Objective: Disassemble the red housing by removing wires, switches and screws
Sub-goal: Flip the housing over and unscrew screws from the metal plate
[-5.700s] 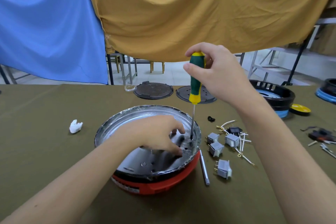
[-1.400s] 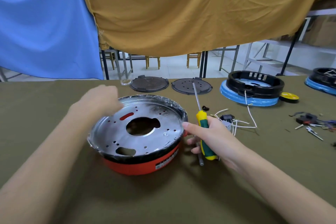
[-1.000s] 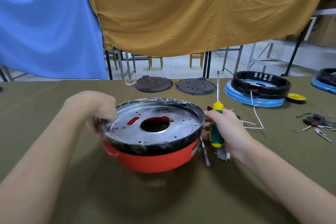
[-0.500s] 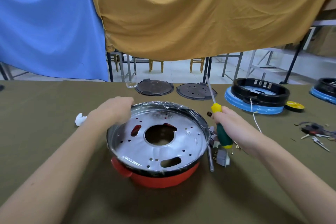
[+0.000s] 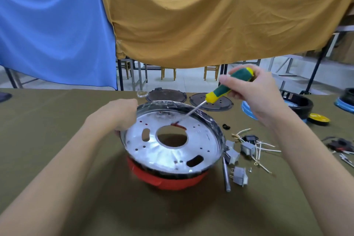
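Note:
The red housing (image 5: 168, 181) sits mid-table, tilted toward me, with a silver perforated metal plate (image 5: 172, 151) inside it. My left hand (image 5: 118, 115) grips its far left rim. My right hand (image 5: 252, 92) holds a green and yellow screwdriver (image 5: 224, 92) slanted down to the left. Its tip is over the plate's far side, close to the central hole. To the right of the housing lie several grey switches (image 5: 239, 176) and loose white wires (image 5: 258, 149).
A metal rod (image 5: 226, 176) lies beside the housing on the right. Two dark round lids (image 5: 210, 101) sit behind it. A blue and black housing (image 5: 298, 105) and a yellow disc (image 5: 319, 119) are at the back right. Small tools (image 5: 342, 149) lie at the far right.
My right hand rose and turned the screwdriver over, so its tip now points down into the plate. The housing has been turned and tipped toward me, with my left hand still on its rim.

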Demonstrator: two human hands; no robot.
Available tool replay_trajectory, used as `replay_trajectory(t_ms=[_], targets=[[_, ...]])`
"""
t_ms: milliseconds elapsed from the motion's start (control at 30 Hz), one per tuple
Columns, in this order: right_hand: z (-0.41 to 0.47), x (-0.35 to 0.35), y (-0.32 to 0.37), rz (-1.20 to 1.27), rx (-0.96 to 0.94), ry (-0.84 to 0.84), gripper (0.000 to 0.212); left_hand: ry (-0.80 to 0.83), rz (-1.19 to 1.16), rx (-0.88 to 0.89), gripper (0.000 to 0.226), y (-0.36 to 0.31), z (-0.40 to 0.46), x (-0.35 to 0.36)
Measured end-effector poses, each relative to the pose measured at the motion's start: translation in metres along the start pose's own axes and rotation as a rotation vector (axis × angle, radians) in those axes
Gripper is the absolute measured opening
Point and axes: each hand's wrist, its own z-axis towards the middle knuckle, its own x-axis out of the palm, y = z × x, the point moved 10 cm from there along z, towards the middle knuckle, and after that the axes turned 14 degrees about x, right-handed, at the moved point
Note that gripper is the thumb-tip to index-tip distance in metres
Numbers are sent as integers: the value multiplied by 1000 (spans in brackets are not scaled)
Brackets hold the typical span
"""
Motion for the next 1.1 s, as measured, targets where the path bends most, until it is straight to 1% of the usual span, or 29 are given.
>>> replay_trajectory(t_ms=[67, 133, 267, 300, 367, 400, 467, 500, 567, 600, 633, 700, 733, 833, 1100], targets=[[2, -2, -1, 57, -19, -45, 36, 1, 1, -33, 16, 5, -1, 1], [2, 0, -2, 78, -45, -73, 33, 68, 6, -46, 16, 5, -2, 11], [3, -1, -2, -2, -95, -145, 31, 211, 32, -95, 24, 8, -9, 30], [2, -2, -1, -34, -115, -167, 29, 218, 33, -115, 23, 8, -11, 30], [1, -4, 0, -80, -151, -200, 28, 177, 45, -114, 23, 0, -9, 24], [1, -4, 1, -108, -163, -212, 29, 168, 37, -88, 33, -8, -7, 24], [0, -6, 2, -150, -182, -230, 31, 225, -47, -21, 63, -34, -6, 37], [0, -7, 2, -159, -190, -237, 31, 245, -60, 36, 71, -51, -6, 41], [0, -10, 2, -183, -208, -247, 31, 226, 47, 165, 79, -82, -8, 43], [1, -11, 3, -200, -219, -247, 31, 209, 57, 222, 80, -93, -8, 43], [1, -11, 5, -215, -232, -245, 30, 228, -6, 270, 80, -104, -11, 46], [1, -9, 7, -237, -258, -235, 29, 319, -205, 344, 77, -120, -17, 56], [1, -8, 8, -244, -273, -231, 29, 347, -228, 379, 76, -127, -19, 59], [1, -7, 8, -267, -290, -221, 28, 335, -168, 431, 70, -134, -16, 64], [2, -2, 8, -303, -299, -197, 30, 333, -155, 446, 70, -133, -13, 68]])
